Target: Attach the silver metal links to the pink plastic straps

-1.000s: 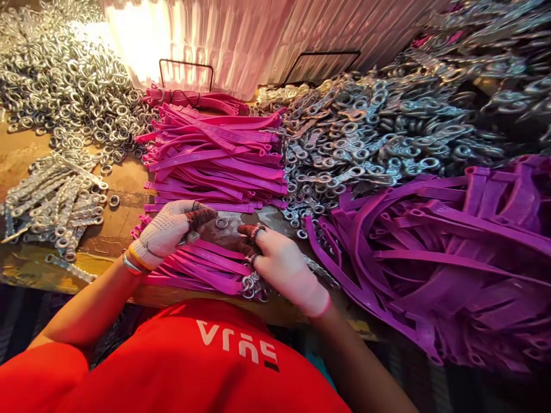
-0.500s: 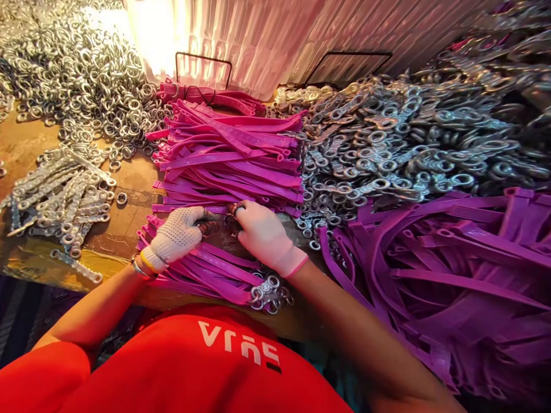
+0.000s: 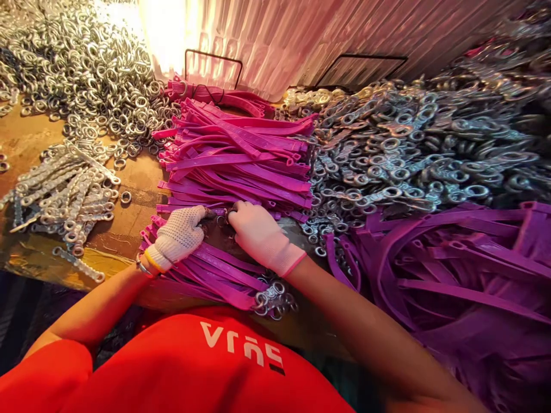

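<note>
the left hand [image 3: 181, 232] and the right hand [image 3: 258, 232], both gloved, are facing each other with fingers bent inward and fingertips close together; i cannot tell what, if anything, they are gripping. a pile of pink straps [image 3: 228, 272] is lying on the table [image 3: 140, 178] just on the near side of them, with metal clips [image 3: 270, 293] resting at its right end, and a bigger stack of straps [image 3: 236, 158] is lying just beyond. silver rings [image 3: 103, 80] are lying heaped at the far left, metal links [image 3: 387, 155] are filling the right, and purple bands [image 3: 456, 281] are lying nearer than those links
</note>
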Available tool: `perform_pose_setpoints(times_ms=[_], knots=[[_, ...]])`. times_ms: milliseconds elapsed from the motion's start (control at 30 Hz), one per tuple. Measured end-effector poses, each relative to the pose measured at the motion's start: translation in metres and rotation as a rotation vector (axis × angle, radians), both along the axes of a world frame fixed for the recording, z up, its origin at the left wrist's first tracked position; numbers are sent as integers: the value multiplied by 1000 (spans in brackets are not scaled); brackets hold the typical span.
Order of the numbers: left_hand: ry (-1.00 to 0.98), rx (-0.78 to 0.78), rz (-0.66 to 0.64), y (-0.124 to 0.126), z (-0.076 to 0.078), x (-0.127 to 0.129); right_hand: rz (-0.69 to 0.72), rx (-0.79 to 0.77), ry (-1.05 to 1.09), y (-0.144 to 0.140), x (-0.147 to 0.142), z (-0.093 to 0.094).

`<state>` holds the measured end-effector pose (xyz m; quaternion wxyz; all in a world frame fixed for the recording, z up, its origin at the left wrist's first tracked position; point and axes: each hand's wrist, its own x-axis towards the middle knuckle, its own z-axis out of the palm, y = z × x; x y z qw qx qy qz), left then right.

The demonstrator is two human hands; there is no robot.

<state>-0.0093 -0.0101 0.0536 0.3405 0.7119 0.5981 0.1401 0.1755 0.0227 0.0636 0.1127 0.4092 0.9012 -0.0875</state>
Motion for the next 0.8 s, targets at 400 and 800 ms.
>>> perform_pose_setpoints(times_ms=[400, 800], knots=[[318, 5, -406, 26, -1, 25, -187, -43, 218, -13, 39, -10], [440, -31, -601, 51, 18, 32, -361, -111, 515, -44, 63, -17]])
